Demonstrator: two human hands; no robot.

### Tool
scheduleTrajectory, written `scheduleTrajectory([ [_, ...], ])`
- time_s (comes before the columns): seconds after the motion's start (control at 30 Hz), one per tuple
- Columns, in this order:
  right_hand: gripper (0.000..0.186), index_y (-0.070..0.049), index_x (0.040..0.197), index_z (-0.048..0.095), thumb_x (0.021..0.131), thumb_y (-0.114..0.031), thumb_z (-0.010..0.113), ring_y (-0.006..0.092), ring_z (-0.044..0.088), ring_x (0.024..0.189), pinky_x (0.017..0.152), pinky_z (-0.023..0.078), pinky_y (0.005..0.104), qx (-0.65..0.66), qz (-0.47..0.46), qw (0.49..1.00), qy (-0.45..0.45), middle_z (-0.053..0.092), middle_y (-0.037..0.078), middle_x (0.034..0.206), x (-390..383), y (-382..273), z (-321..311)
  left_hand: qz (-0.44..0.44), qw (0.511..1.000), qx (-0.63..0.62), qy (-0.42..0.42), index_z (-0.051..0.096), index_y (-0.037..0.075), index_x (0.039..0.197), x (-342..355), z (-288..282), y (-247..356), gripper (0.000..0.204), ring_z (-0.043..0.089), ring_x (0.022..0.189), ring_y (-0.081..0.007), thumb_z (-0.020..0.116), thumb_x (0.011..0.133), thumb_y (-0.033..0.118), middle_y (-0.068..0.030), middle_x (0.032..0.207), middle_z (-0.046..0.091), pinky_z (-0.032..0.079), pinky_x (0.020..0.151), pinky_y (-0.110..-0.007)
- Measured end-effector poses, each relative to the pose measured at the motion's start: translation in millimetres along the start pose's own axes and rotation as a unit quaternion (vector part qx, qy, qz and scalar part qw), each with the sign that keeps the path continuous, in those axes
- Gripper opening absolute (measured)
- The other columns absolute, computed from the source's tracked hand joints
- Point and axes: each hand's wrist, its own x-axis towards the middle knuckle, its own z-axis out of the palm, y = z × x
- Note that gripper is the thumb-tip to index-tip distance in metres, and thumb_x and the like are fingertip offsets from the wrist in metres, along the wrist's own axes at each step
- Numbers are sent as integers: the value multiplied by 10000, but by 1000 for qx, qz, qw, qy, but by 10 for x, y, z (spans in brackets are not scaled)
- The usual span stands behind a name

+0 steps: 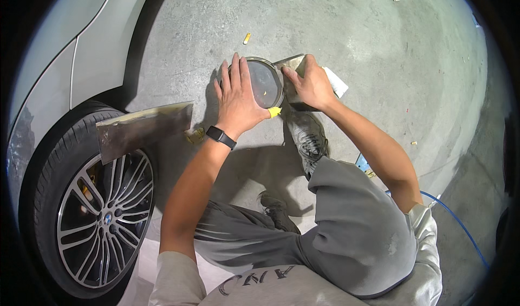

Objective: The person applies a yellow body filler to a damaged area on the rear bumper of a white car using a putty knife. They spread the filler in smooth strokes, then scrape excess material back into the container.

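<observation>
My left hand (236, 97) has its fingers spread over a round metal can (266, 84) with a flat grey top, gripping it by the rim. A small yellow piece (274, 112) sticks out beside that thumb. At the can's right, my right hand (311, 86) is closed on a flat metal spreader (292, 97), with a white piece (336, 83) showing behind the fingers. Another wide, stained metal plate (143, 127) stands at the left beside the car wheel, with a crumpled yellowish scrap (194, 136) near its right end.
A light-coloured car body (92, 62) and its spoked wheel (65, 160) border the left side. My shoes (306, 141) are on the concrete floor (379, 46). A blue hose (460, 222) curves along the right, near a small blue item (362, 161). Several yellow scraps (247, 38) lie about.
</observation>
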Motion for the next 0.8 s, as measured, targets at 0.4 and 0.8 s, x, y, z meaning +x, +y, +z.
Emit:
scheduleTrajectory([
  [0.4, 540, 109, 1073, 465, 968, -352, 726, 550, 684, 863, 769, 543, 562, -10, 9, 1000, 4, 676, 367, 861, -48, -160, -42, 33, 999, -25, 32, 243, 71, 1630, -14, 31, -51, 1350, 212, 1528, -478, 950, 566, 510, -118, 1692, 267, 252, 1176, -667],
  [0.8, 496, 105, 1063, 459, 967, -307, 716, 549, 689, 865, 770, 547, 561, -3, 21, 999, 34, 676, 379, 847, -102, -203, -33, 28, 997, -51, 59, 284, 79, 1615, -25, 71, -74, 1316, 203, 1537, -445, 960, 543, 431, -97, 1652, 299, 283, 1129, -704],
])
